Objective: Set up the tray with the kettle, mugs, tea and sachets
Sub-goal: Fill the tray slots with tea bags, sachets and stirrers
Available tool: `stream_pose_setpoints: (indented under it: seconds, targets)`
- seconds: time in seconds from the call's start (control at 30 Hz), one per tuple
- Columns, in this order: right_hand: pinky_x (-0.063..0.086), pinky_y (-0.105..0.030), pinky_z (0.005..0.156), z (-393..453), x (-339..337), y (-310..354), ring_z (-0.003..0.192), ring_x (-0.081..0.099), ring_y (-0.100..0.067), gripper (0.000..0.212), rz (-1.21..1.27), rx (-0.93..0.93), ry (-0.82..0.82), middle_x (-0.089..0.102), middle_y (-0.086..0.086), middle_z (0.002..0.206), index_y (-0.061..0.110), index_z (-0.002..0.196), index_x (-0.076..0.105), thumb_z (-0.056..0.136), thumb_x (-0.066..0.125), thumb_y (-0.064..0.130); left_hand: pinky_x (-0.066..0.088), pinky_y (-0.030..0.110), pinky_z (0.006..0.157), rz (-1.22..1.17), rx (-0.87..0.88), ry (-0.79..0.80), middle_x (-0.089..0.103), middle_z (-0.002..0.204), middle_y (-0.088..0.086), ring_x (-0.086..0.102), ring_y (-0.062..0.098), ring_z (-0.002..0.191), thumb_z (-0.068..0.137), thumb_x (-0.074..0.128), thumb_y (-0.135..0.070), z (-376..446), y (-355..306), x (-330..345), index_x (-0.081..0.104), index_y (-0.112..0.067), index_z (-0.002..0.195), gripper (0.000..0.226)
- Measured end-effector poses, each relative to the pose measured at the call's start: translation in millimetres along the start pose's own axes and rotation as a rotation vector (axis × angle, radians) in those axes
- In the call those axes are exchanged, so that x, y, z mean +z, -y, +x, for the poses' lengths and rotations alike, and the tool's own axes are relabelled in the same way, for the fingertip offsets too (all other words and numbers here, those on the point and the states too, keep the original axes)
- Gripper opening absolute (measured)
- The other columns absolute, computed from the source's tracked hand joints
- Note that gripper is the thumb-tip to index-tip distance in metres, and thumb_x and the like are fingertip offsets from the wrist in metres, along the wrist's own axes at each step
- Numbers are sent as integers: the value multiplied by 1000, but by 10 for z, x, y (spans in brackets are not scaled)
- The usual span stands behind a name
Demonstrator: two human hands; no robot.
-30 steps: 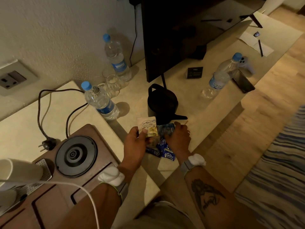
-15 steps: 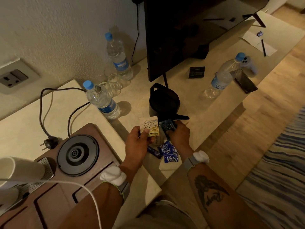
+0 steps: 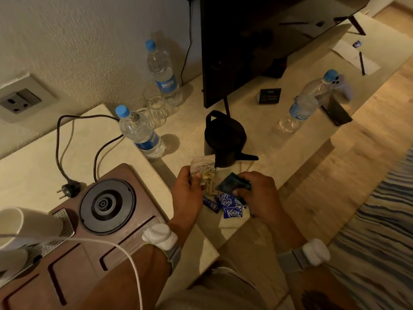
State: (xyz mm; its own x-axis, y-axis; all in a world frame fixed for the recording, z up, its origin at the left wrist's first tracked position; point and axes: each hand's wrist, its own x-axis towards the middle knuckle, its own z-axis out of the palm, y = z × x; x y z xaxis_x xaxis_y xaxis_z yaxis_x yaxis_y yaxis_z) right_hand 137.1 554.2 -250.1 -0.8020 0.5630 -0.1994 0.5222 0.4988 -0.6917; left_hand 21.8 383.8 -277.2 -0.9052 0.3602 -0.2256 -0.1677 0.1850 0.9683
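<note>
L hand [image 3: 188,193] pinches tea sachet [image 3: 202,167]; R hand [image 3: 259,193] grips green packet [image 3: 232,184].

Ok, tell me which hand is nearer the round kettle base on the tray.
Left. The left hand holds a pale tea sachet just right of the kettle base; the right hand is farther right, beyond the blue sachets.

Bare counter btwn kettle [image 3: 224,139] & right-side bottle [image 3: 306,104] (TV [image 3: 257,36] overhanging behind); glasses [image 3: 156,106] crowding left.
</note>
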Motion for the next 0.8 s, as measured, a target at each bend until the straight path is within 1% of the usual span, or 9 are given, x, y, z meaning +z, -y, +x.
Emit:
stream_pose_setpoints:
  seconds: [0.1, 0.2, 0.3, 0.4, 0.47, 0.57, 0.67, 0.73, 0.8]
  targets:
    - [41, -8, 65, 11, -190, 26, 83, 65, -10, 32, 37, 28, 130, 72, 6, 91, 23, 105, 79, 76, 90, 13, 64, 54, 86, 40, -2, 111, 77, 113, -3, 75, 20, 102, 110, 51, -23, -4, -14, -7, 64, -22, 117, 15]
    - [43, -21, 66, 82, -209, 99, 84, 66, -13, 32, -34, 4, 155, 71, 6, 90, 21, 107, 79, 77, 90, 17, 63, 57, 79, 111, 15, 277, 75, 110, 4, 76, 24, 96, 111, 48, -30, -74, -35, -3, 64, -21, 117, 20]
    - [43, -23, 74, 169, -144, 195, 94, 65, -16, 42, -81, 15, 207, 72, 1, 100, 20, 116, 79, 76, 91, 20, 64, 47, 77, 220, 61, 390, 76, 101, -1, 75, 18, 90, 106, 49, -55, -117, -76, -35, 63, -27, 117, 33]
    - [50, -24, 70, 218, -68, 295, 93, 68, -16, 39, -49, 3, 159, 73, 1, 104, 26, 110, 77, 74, 91, 23, 64, 38, 84, 192, 4, 446, 76, 107, -4, 75, 12, 96, 87, 62, -75, -112, -167, -92, 59, -24, 127, 65]
    - [48, -18, 65, 213, -13, 348, 88, 66, -10, 39, 16, -9, 125, 69, 6, 103, 30, 109, 72, 76, 90, 24, 63, 43, 92, 133, -46, 430, 76, 117, 3, 75, 19, 105, 89, 70, -62, -99, -179, -99, 58, -18, 134, 64]
    - [56, -18, 69, 186, 39, 381, 89, 67, -2, 45, 169, -5, 54, 66, 17, 99, 40, 113, 65, 80, 89, 20, 64, 49, 88, 11, -87, 329, 78, 113, 8, 78, 29, 99, 104, 65, -29, -87, -161, -88, 59, -14, 132, 32]
    - [58, -14, 71, 163, -20, 324, 101, 68, -3, 49, 380, 50, -52, 68, 13, 116, 45, 123, 63, 91, 77, 11, 65, 35, 77, -259, -177, 260, 78, 116, 11, 79, 29, 98, 106, 60, -16, -76, -211, -112, 60, -11, 130, 25]
    - [60, -18, 75, 163, -109, 265, 109, 70, -11, 49, 572, 70, 23, 70, 10, 123, 47, 122, 67, 97, 67, 5, 65, 32, 78, -325, -207, 256, 77, 119, 12, 79, 27, 101, 106, 59, -15, -62, -252, -117, 59, -8, 132, 26]
    - [61, -23, 79, 145, -149, 245, 110, 71, -12, 50, 663, 1, 169, 72, 11, 121, 44, 121, 71, 96, 64, 2, 65, 33, 80, -320, -231, 310, 78, 119, 10, 78, 27, 103, 106, 59, -19, -53, -272, -107, 58, -11, 132, 27]
